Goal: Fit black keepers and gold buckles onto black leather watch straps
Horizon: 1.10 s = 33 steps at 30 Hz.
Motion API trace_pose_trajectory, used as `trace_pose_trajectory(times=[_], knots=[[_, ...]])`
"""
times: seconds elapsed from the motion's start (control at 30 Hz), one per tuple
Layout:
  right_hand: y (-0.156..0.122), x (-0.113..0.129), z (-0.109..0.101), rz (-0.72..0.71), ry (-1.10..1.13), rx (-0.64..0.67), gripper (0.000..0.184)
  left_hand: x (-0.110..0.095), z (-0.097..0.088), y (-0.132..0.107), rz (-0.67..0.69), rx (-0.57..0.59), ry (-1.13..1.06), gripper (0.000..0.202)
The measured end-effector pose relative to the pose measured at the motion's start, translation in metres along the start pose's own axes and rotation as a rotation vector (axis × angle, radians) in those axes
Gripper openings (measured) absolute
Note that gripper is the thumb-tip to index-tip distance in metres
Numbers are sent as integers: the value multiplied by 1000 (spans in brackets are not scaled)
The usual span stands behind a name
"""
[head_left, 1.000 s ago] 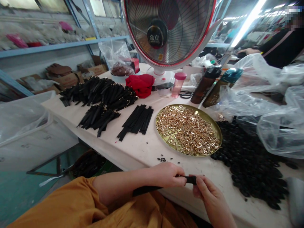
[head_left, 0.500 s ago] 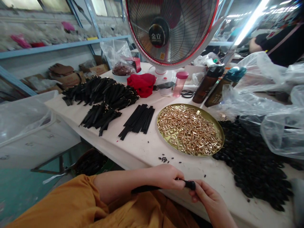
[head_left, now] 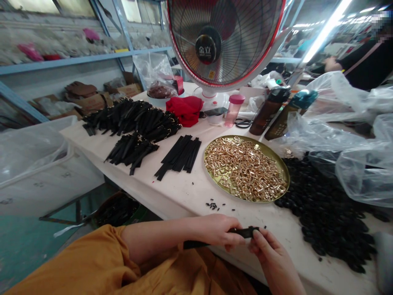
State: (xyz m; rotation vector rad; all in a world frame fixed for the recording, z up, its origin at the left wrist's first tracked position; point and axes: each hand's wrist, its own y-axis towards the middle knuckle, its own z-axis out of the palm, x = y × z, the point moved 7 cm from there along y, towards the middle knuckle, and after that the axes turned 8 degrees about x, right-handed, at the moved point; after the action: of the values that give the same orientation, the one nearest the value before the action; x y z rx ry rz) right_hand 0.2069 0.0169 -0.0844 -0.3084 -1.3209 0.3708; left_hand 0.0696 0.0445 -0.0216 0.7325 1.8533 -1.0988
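Note:
Low over the table's front edge, my left hand is closed around a black strap. The strap's tail runs back under my left forearm, and its short end sticks out to the right. Thumb and fingers of my right hand pinch that short end. Whether a small part sits between those fingertips is hidden. Just beyond my hands lie several tiny black pieces. A round gold tray heaped with gold-coloured metal buckles stands farther back, to the right.
Flat black strips lie left of the tray, with piles of buckled black straps behind. Black oval pieces spread at right beside plastic bags. A fan, bottles and a red cloth stand at the back.
The strap has turned, and its end now points more to the right and slightly up. My right fingertips have shifted up and right along the end. The view has moved slightly.

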Motion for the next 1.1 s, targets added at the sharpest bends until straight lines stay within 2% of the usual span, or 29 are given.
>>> trace_pose_trajectory(times=[0.07,0.17,0.27,0.3,0.37,0.47,0.53,0.63,0.73,0.8,0.87,0.97,1.1], knots=[[2,1,1,-24,35,-31,27,1,1,-2,-1,30,-116,43],[4,2,15,-24,-10,-6,30,-5,-11,-5,21,-114,-40,55],[8,14,23,-24,-184,48,37,-8,-19,-4,48,-164,-55,56],[12,25,19,-57,-263,35,39,-7,-21,-3,54,-171,-102,55],[25,58,-2,-175,-453,-93,40,-1,-28,0,47,-202,-238,48],[51,114,-37,-316,-912,-438,37,10,-35,6,-6,-270,-446,34],[79,131,-43,-262,-1278,-482,33,14,-36,10,-34,-294,-518,27],[109,135,-47,-182,-1486,-439,27,14,-36,12,-31,-299,-555,20],[107,132,-54,-207,-1369,-443,25,16,-37,11,-30,-314,-575,15],[93,126,-59,-226,-1107,-423,26,17,-40,12,-12,-337,-594,14],[76,115,-57,-237,-739,-332,30,14,-43,16,36,-367,-623,16],[53,95,-31,-211,-282,-133,31,4,-46,23,114,-395,-659,21],[29,69,13,-123,-4,39,27,-9,-46,23,136,-388,-649,25]])
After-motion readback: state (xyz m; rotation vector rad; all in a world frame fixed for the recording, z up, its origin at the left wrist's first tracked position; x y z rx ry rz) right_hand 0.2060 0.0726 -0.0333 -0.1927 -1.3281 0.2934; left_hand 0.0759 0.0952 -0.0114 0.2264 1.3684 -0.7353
